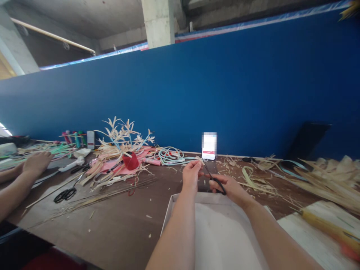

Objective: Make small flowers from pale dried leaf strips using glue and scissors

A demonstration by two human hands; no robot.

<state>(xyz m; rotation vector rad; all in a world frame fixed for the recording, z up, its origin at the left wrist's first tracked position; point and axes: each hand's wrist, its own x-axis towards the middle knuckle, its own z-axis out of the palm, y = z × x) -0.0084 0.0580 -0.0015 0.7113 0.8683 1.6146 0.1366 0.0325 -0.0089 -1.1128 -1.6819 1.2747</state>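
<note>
My left hand (pixel 192 174) pinches a small pale strip (pixel 200 159) between its fingertips, above the far edge of a white box (pixel 216 197). Just to its right, my right hand (pixel 225 186) is closed around the black handles of a pair of scissors (pixel 220 184). The blades point up and left, close to the strip; whether they touch it is too small to tell. Behind both hands a lit phone (pixel 209 146) leans against the blue partition (pixel 180 93).
Left of the box, dried-leaf flowers (pixel 123 133), a red spool (pixel 130 161), thin sticks (pixel 104 193) and black scissors (pixel 65 195) lie on the brown table (pixel 123 225). Another person's hand (pixel 38 162) is far left. Husks (pixel 332 182) and a yellow-handled tool (pixel 323 225) lie right.
</note>
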